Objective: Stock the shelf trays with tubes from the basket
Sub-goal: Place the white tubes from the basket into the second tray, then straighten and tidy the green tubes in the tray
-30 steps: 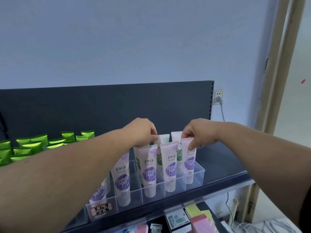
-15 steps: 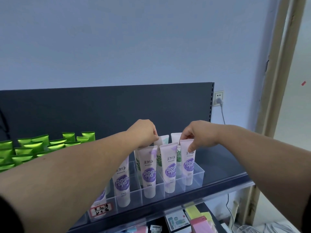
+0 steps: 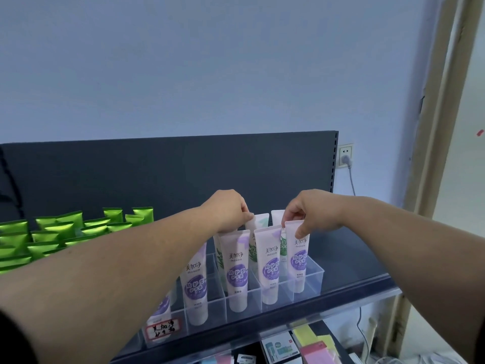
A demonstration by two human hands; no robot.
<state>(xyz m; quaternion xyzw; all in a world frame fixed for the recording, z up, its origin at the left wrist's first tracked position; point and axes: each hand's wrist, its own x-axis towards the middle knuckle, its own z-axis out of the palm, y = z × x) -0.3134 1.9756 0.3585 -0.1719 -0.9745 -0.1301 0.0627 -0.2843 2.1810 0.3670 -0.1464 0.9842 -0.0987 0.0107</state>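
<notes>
Dark shelf (image 3: 354, 258), clear tray (image 3: 312, 279), your left hand (image 3: 228, 211) pinching green tube (image 3: 261, 222), your right hand (image 3: 312, 214) pinching rightmost purple tube (image 3: 298, 258).

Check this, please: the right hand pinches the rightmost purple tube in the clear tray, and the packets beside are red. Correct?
No. The head view shows green packets, not red; the right hand does pinch the rightmost purple tube in the clear tray.
</notes>
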